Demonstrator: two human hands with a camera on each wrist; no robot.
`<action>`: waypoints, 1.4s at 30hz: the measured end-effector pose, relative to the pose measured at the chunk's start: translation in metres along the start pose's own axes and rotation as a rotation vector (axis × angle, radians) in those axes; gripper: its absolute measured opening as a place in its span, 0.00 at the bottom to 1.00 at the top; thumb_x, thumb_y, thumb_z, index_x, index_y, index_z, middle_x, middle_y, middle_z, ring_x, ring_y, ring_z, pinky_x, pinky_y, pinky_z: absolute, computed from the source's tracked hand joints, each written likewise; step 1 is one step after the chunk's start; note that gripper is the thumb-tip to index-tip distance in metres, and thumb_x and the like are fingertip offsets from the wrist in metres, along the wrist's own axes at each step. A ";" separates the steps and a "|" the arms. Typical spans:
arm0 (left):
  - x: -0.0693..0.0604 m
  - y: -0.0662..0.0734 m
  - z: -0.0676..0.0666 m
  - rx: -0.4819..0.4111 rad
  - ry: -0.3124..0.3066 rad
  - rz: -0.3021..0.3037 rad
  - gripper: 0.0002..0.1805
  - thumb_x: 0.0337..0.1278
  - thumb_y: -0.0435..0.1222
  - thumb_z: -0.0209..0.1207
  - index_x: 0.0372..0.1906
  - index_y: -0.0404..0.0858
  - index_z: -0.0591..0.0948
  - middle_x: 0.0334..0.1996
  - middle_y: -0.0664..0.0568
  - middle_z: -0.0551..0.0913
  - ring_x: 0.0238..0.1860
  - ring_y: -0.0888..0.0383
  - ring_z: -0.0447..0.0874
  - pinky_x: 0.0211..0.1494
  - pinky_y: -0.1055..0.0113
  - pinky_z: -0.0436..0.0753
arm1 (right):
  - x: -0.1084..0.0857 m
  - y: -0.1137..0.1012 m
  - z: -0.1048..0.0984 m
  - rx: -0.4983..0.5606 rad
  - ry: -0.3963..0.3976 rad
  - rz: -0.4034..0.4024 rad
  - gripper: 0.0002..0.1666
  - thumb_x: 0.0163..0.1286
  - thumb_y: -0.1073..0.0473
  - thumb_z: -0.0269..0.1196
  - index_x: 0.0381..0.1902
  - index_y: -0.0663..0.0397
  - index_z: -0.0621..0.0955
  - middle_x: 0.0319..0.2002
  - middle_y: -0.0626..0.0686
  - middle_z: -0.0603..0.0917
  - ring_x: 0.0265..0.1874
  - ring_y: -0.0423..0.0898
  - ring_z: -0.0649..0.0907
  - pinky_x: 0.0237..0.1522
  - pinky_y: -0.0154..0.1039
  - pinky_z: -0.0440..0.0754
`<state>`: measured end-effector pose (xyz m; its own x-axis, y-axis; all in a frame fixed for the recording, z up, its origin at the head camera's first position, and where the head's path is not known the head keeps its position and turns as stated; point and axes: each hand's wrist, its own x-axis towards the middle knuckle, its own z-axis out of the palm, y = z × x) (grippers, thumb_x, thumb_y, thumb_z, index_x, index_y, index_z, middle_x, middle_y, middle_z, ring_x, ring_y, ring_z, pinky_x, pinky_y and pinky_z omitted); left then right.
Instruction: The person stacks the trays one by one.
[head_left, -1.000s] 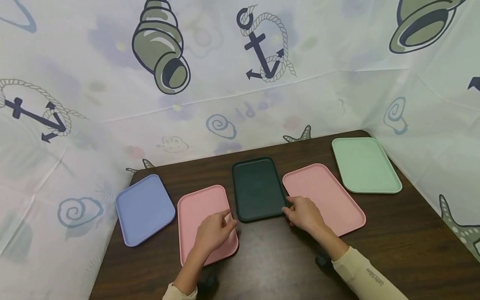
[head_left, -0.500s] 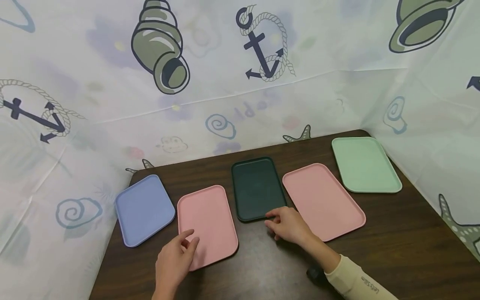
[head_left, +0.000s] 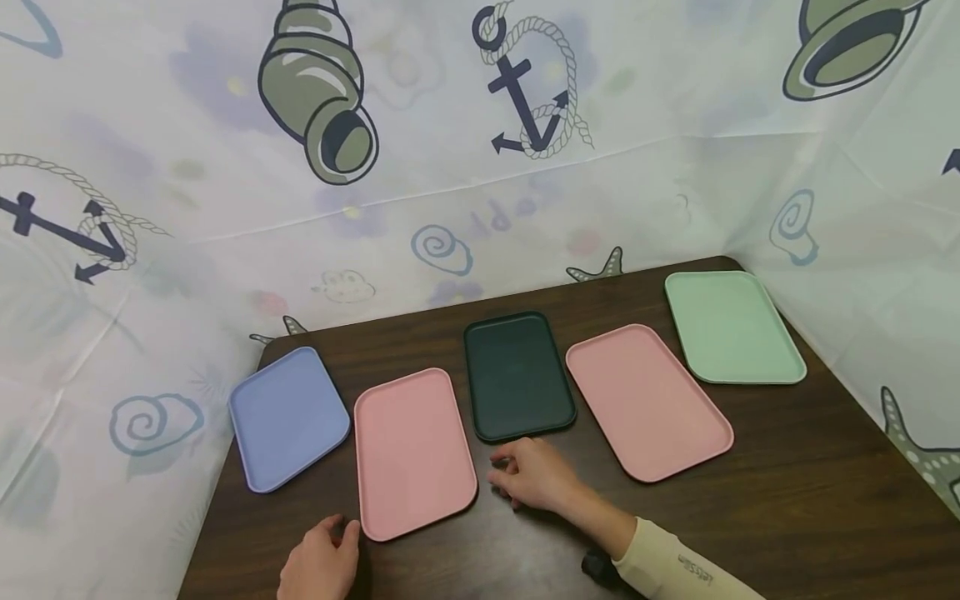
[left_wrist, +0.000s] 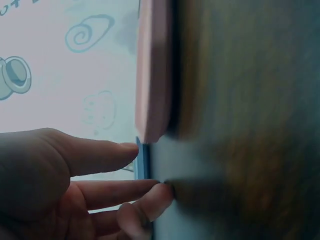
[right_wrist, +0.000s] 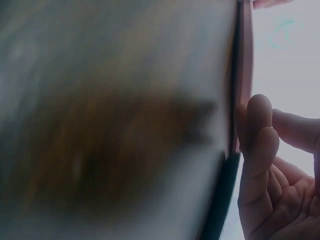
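In the head view the left hand [head_left: 321, 560] is just beside the near-left corner of the left pink tray [head_left: 415, 454], holding nothing, its fingers loosely bent. Just below the near edge of the dark green tray [head_left: 517, 377] is the right hand [head_left: 536, 475], also empty, fingers relaxed. The left wrist view has the left hand [left_wrist: 75, 185] with thumb and fingers apart, near the pink tray's edge [left_wrist: 154, 75]. Bent, empty fingers of the right hand [right_wrist: 275, 185] appear in the right wrist view, near the dark green tray's edge [right_wrist: 222, 200].
A blue tray [head_left: 291, 421] lies at the left, a second pink tray [head_left: 648, 404] right of the dark green one, and a light green tray [head_left: 735, 327] at the back right. All lie on a dark wooden table [head_left: 817, 500], with a patterned cloth [head_left: 420, 100] behind.
The left hand has moved from over the left pink tray down and left beside its near corner. My right hand has moved left and nearer, away from the dark green tray's corner. The trays have stayed put.
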<state>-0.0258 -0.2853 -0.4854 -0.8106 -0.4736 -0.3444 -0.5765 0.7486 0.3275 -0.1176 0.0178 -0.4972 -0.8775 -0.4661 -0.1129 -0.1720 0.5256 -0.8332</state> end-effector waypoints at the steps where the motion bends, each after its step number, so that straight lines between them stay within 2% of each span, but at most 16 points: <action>1: 0.000 0.000 0.001 -0.004 -0.002 -0.003 0.31 0.66 0.53 0.54 0.61 0.32 0.76 0.34 0.47 0.85 0.33 0.45 0.82 0.33 0.45 0.77 | 0.001 -0.001 0.002 -0.009 -0.008 -0.001 0.21 0.66 0.55 0.66 0.53 0.61 0.83 0.17 0.41 0.82 0.10 0.36 0.79 0.33 0.34 0.78; 7: 0.000 0.002 0.004 -0.020 0.021 0.025 0.26 0.64 0.47 0.57 0.61 0.36 0.76 0.39 0.45 0.86 0.39 0.41 0.83 0.35 0.43 0.77 | 0.003 -0.006 0.013 -0.056 -0.029 -0.030 0.26 0.65 0.54 0.67 0.56 0.64 0.81 0.13 0.37 0.78 0.09 0.33 0.77 0.30 0.32 0.77; 10: 0.000 0.003 0.005 -0.019 0.018 0.037 0.24 0.63 0.44 0.58 0.61 0.37 0.77 0.40 0.45 0.86 0.39 0.42 0.83 0.34 0.43 0.77 | 0.004 -0.007 0.016 -0.092 -0.028 -0.044 0.27 0.65 0.53 0.67 0.57 0.65 0.80 0.10 0.34 0.75 0.09 0.31 0.76 0.32 0.33 0.78; 14: 0.000 0.003 0.006 -0.034 0.055 0.064 0.23 0.61 0.43 0.57 0.58 0.38 0.80 0.35 0.49 0.84 0.35 0.47 0.81 0.33 0.45 0.76 | 0.007 -0.009 0.019 -0.118 -0.032 -0.041 0.28 0.65 0.53 0.67 0.57 0.65 0.80 0.09 0.34 0.75 0.09 0.30 0.76 0.37 0.36 0.79; 19: 0.001 0.006 0.008 -0.059 0.076 0.083 0.23 0.59 0.43 0.59 0.57 0.36 0.81 0.30 0.53 0.81 0.31 0.52 0.78 0.32 0.48 0.76 | 0.010 -0.011 0.020 -0.113 -0.040 -0.028 0.27 0.65 0.54 0.67 0.58 0.63 0.80 0.08 0.35 0.75 0.09 0.32 0.76 0.35 0.34 0.79; 29: 0.002 0.010 0.011 -0.060 0.076 0.099 0.25 0.58 0.41 0.61 0.60 0.35 0.78 0.31 0.52 0.82 0.32 0.51 0.78 0.34 0.46 0.76 | 0.012 -0.013 0.023 -0.095 -0.054 -0.043 0.26 0.65 0.58 0.66 0.59 0.65 0.79 0.10 0.35 0.75 0.08 0.31 0.76 0.31 0.31 0.77; 34: 0.004 0.009 0.014 -0.060 0.079 0.115 0.26 0.58 0.39 0.59 0.62 0.35 0.77 0.31 0.53 0.82 0.32 0.51 0.78 0.36 0.46 0.75 | 0.012 -0.015 0.023 -0.103 -0.052 -0.050 0.26 0.65 0.58 0.66 0.58 0.66 0.79 0.11 0.34 0.76 0.09 0.30 0.76 0.34 0.31 0.78; 42: 0.000 0.008 0.018 -0.091 0.065 0.134 0.26 0.57 0.39 0.58 0.62 0.36 0.78 0.30 0.56 0.80 0.31 0.53 0.76 0.32 0.50 0.75 | 0.011 -0.014 0.024 -0.045 -0.068 -0.022 0.29 0.64 0.62 0.66 0.60 0.71 0.76 0.14 0.40 0.81 0.10 0.34 0.79 0.38 0.32 0.79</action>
<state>-0.0288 -0.2713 -0.4985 -0.8842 -0.4035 -0.2353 -0.4671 0.7636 0.4458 -0.1138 -0.0117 -0.4998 -0.8410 -0.5245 -0.1329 -0.2120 0.5454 -0.8109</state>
